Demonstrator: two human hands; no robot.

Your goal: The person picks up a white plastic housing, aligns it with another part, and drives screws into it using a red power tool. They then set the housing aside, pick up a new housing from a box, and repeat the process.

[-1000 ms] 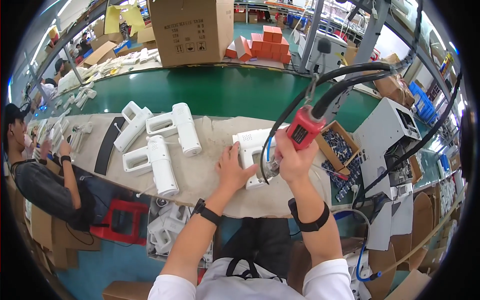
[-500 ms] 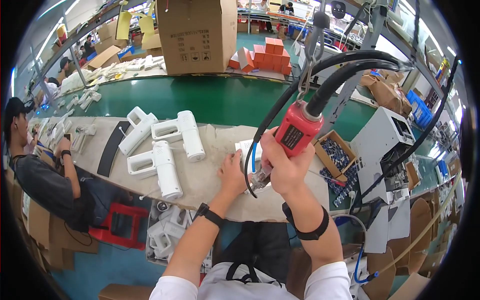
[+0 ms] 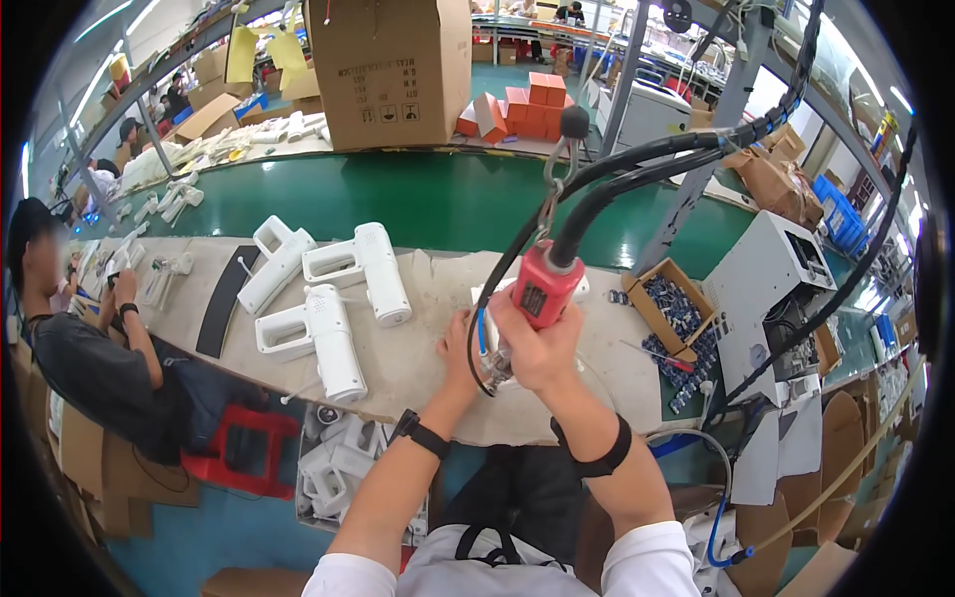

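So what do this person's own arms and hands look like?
White sleeves cover the upper arms. A black watch-like band circles the left wrist; a wider black strap circles the right forearm. The left hand and right hand show no gloves.

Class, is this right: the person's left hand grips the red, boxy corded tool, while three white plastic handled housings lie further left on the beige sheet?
No: the head view shows the right hand gripping the red, boxy corded tool. The rest stands.
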